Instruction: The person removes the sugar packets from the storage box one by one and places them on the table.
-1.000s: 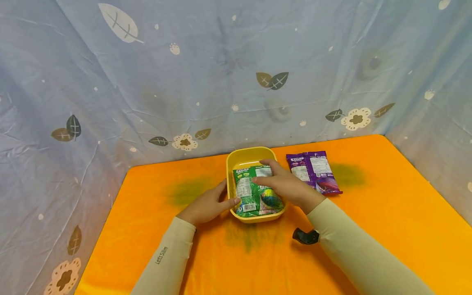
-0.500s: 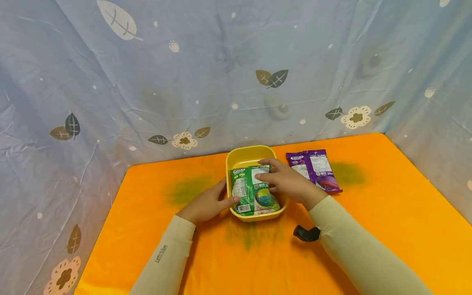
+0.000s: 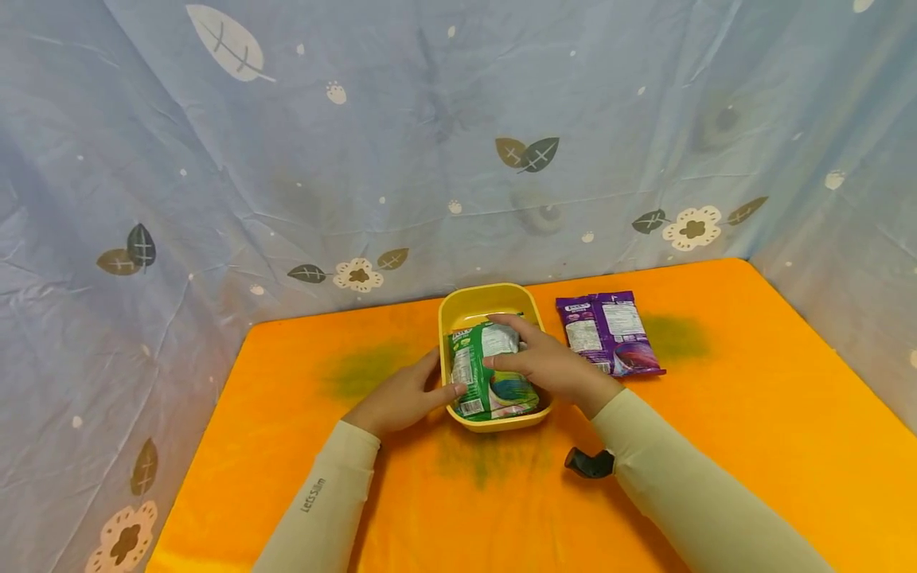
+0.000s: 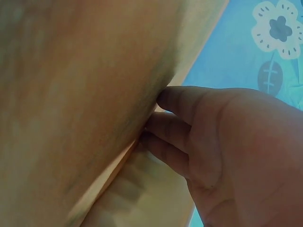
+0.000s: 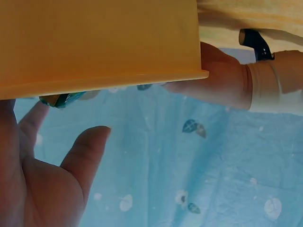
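Note:
A yellow plastic tub (image 3: 494, 291) stands on the orange cloth with a green printed packet (image 3: 469, 390) lying in it. My left hand (image 3: 404, 398) holds the tub's left side, thumb over the rim, fingers along the outer wall. In the left wrist view its fingertips (image 4: 165, 127) meet that wall. Over the packet, inside the tub, reaches my right hand (image 3: 548, 362), index finger and thumb stretched out. The right wrist view shows this hand (image 5: 52, 184) with its thumb spread away from the packet (image 5: 71, 98); the other fingertips are partly hidden behind the rim.
A purple packet (image 3: 619, 334) lies flat just right of the tub. Behind the table hangs a pale blue curtain (image 3: 430, 159) with leaf and flower prints, also along both sides. A black piece (image 3: 591, 463) juts out at the right wrist.
The green packet has shifted and turned a little to the left in the tub. My right hand has moved slightly left over it. The left hand keeps its hold on the tub.

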`<action>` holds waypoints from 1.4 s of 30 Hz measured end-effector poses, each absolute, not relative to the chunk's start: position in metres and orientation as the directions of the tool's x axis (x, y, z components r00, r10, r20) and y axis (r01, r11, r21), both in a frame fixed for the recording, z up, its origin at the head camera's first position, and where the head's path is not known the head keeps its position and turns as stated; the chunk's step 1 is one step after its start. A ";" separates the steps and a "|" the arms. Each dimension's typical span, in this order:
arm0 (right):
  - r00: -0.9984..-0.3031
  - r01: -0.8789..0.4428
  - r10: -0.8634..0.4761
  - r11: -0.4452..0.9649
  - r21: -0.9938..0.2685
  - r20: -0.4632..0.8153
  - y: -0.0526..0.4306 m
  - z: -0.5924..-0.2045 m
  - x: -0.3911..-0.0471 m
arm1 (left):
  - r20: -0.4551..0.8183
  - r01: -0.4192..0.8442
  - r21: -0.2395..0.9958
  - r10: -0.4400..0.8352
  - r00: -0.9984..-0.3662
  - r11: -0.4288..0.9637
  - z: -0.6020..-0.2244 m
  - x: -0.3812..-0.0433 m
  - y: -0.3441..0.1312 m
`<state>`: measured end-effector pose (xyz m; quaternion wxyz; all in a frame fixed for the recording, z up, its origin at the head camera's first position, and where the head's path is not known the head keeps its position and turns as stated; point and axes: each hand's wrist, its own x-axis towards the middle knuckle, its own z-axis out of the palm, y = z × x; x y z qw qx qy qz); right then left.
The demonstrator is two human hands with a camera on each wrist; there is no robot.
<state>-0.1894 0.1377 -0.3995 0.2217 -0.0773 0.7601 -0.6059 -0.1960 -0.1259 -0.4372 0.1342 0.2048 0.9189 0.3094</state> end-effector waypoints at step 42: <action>-0.896 0.051 -0.437 0.069 -0.996 -0.076 0.143 -0.410 -0.185 | -0.137 0.266 0.647 0.452 -0.881 0.714 -0.436 -0.197 -0.125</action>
